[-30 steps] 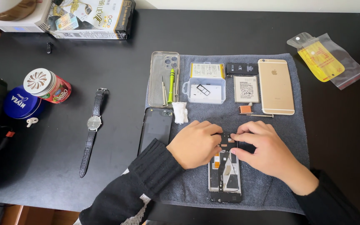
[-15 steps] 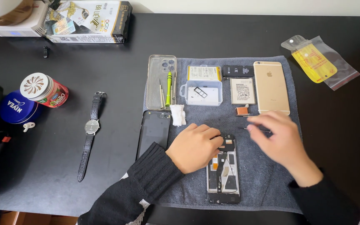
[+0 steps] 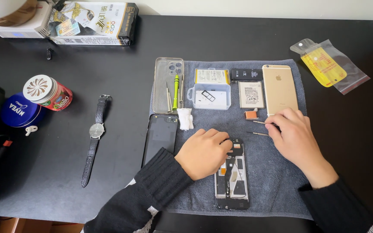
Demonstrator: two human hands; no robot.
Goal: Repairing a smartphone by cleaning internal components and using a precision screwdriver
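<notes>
Wristwatch: we see it flat on the black worktop, far left.
Left hand: our fingers curl, pressing the opened phone on the grey towel.
Right hand: our fingers pinch thin tweezers beside the gold phone.

Wristwatch, blue tin, clear phone case, gold phone, plastic bag
</notes>
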